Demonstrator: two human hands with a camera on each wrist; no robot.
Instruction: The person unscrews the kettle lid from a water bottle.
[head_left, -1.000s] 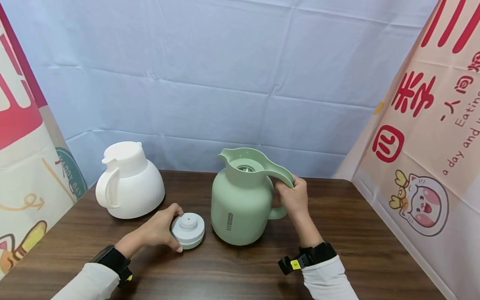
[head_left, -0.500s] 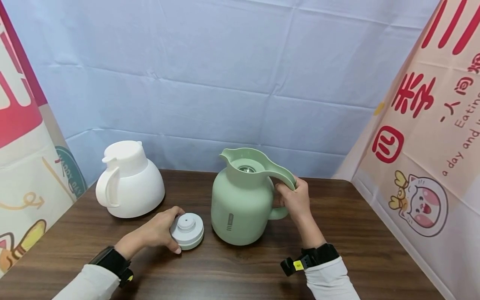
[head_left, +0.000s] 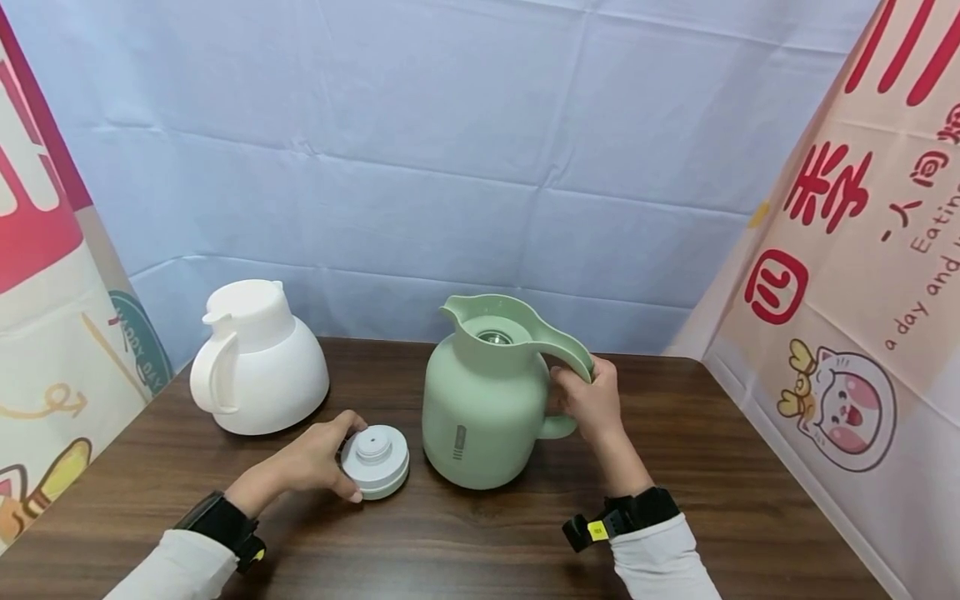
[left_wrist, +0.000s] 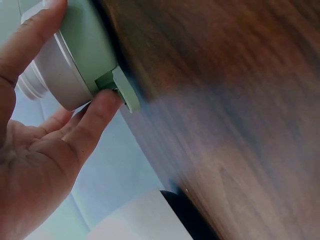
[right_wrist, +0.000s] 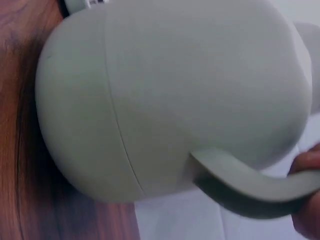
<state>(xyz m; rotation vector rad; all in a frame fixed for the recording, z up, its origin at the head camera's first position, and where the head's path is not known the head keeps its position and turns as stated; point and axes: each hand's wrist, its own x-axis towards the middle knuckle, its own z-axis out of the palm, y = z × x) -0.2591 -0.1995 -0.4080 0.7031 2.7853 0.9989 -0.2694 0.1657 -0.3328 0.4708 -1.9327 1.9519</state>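
A pale green thermos jug (head_left: 483, 408) stands upright on the table, its mouth uncovered with a shiny neck showing inside. My right hand (head_left: 596, 404) grips its handle; the right wrist view shows the lower handle (right_wrist: 250, 187) passing between the fingers. Left of the jug, its lid (head_left: 375, 462) lies upside down, white threaded part upward and green top toward the wood. My left hand (head_left: 318, 458) holds the lid from the left, thumb on the near side and fingers on the far side. In the left wrist view a fingertip meets the lid's small green lever (left_wrist: 126, 90).
A white thermos jug (head_left: 262, 367) with its lid on stands at the back left, beyond my left hand. The dark wooden table (head_left: 465, 558) ends at a pale blue cloth (head_left: 420, 167) behind, with printed cloths (head_left: 847, 350) at both sides.
Almost nothing differs. My right hand sits slightly farther right on the handle than one second ago; my left hand stays on the lid.
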